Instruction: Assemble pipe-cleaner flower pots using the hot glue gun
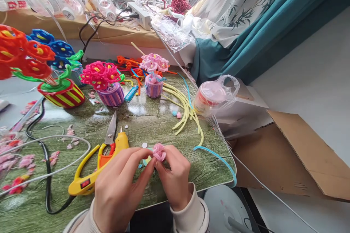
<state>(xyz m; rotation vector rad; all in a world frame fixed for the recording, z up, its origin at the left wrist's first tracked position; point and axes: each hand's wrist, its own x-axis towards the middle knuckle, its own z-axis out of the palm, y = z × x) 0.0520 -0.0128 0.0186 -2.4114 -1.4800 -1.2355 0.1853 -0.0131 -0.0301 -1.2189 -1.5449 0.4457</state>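
In the head view, my left hand (117,178) and my right hand (176,171) meet over the near part of the table. Both pinch a small curled piece of fuzzy pink pipe cleaner (159,151) between thumb and fingers. Part of that piece is hidden by the fingertips. A yellow hot glue gun (82,185) lies just left of my left hand, which hides some of its body. Scissors (111,129) with yellow and orange handles rest against the glue gun, blades pointing away from me. A small white disc (144,145) lies beyond the fingers.
Potted pipe-cleaner flowers stand at the back: red (35,67), blue (61,49), magenta (101,74), light pink (154,63). Yellow pipe cleaners (186,107) and a blue one (218,156) lie right. A black cable (47,160) loops left. A bagged tub (210,94) sits by the edge.
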